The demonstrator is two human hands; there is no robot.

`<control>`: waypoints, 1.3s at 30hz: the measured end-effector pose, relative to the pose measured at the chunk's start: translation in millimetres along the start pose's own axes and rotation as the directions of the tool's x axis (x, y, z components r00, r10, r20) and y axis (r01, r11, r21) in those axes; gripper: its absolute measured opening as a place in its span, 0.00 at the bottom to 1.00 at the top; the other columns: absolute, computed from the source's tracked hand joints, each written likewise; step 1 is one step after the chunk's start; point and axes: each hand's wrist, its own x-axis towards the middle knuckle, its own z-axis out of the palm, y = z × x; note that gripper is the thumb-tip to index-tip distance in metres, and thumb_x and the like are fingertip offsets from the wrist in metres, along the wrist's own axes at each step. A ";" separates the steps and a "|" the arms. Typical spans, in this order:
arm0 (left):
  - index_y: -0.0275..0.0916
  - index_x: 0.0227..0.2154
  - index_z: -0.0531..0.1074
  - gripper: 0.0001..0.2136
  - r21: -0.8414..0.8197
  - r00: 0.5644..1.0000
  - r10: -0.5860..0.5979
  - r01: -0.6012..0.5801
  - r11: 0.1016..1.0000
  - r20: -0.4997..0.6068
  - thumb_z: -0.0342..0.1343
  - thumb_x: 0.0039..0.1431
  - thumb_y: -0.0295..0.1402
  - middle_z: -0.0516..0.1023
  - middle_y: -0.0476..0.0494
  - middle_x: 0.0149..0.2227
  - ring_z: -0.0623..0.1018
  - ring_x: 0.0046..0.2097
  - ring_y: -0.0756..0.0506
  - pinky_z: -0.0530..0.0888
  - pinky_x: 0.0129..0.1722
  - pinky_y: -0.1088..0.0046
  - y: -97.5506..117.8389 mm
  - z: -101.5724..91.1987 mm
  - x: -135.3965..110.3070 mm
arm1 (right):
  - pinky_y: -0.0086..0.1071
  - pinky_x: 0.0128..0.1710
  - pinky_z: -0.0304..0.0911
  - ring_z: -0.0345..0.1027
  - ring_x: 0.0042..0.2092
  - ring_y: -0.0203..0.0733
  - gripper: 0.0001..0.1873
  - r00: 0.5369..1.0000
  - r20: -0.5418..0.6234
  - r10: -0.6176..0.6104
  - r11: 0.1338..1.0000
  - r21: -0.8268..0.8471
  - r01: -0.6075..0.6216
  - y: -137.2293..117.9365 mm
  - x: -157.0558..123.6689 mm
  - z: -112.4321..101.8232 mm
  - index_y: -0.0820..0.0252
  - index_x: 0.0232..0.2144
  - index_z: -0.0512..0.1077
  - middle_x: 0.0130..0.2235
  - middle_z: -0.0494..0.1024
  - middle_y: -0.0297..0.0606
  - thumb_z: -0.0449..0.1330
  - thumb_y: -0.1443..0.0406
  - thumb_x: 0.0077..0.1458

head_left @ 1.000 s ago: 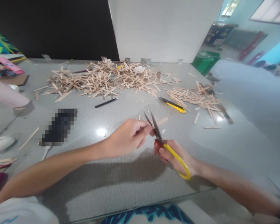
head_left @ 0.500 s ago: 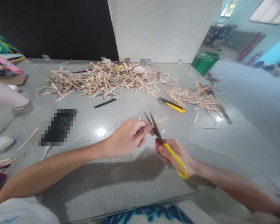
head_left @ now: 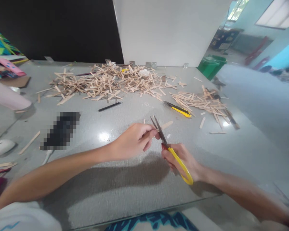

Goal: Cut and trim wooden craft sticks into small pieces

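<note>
My left hand (head_left: pixel 139 139) pinches a small piece of flat wooden stick between thumb and fingers, its tip at the scissor blades. My right hand (head_left: pixel 180 158) grips a pair of scissors (head_left: pixel 177 160) with yellow and red handles. The blades stand slightly apart and point up and left, close to my left fingertips. Just beyond them shows a pale wooden stick (head_left: pixel 168 124); whether it joins the pinched piece I cannot tell. A tiny pale scrap (head_left: pixel 168 136) lies beside the blades.
A large heap of wooden sticks (head_left: pixel 106 81) spreads along the back, with a smaller pile (head_left: pixel 207 106) to the right. A yellow utility knife (head_left: pixel 180 111), a black pen (head_left: pixel 110 106), a blurred-out dark device (head_left: pixel 61 130) and a white mouse (head_left: pixel 2 147) lie around. A green bin (head_left: pixel 212 67) stands beyond.
The view has shifted slightly. Both hands keep nearly the same place, and the scissor blades stay slightly apart at the left fingertips.
</note>
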 end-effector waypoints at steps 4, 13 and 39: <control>0.37 0.31 0.73 0.19 0.002 1.000 0.002 -0.002 1.000 0.008 0.47 0.79 0.36 0.71 0.54 0.19 0.65 0.20 0.54 0.62 0.24 0.77 -1.8 0.4 2.6 | 0.28 0.22 0.61 0.63 0.22 0.34 0.25 1.000 -0.009 0.003 1.000 -0.022 -0.003 -0.3 0.9 -0.4 0.57 0.29 0.67 0.21 0.66 0.27 0.61 0.47 0.71; 0.36 0.34 0.74 0.19 -0.031 0.999 -0.015 0.016 0.999 0.037 0.46 0.79 0.38 0.71 0.53 0.19 0.65 0.20 0.53 0.63 0.24 0.76 -3.9 -2.4 3.6 | 0.29 0.18 0.58 0.62 0.19 0.35 0.27 0.999 -0.021 0.028 0.999 -0.032 -0.029 -1.9 3.6 -0.2 0.55 0.27 0.66 0.19 0.64 0.26 0.62 0.43 0.68; 0.40 0.37 0.71 0.11 0.210 0.998 -0.055 0.055 0.976 -0.009 0.51 0.77 0.37 0.85 0.46 0.33 0.78 0.28 0.50 0.69 0.29 0.74 -23.5 -42.2 21.3 | 0.41 0.41 0.68 0.82 0.46 0.59 0.12 0.884 -0.332 -0.329 0.460 -0.874 -0.157 14.1 42.7 -78.7 0.62 0.46 0.82 0.46 0.85 0.56 0.63 0.60 0.73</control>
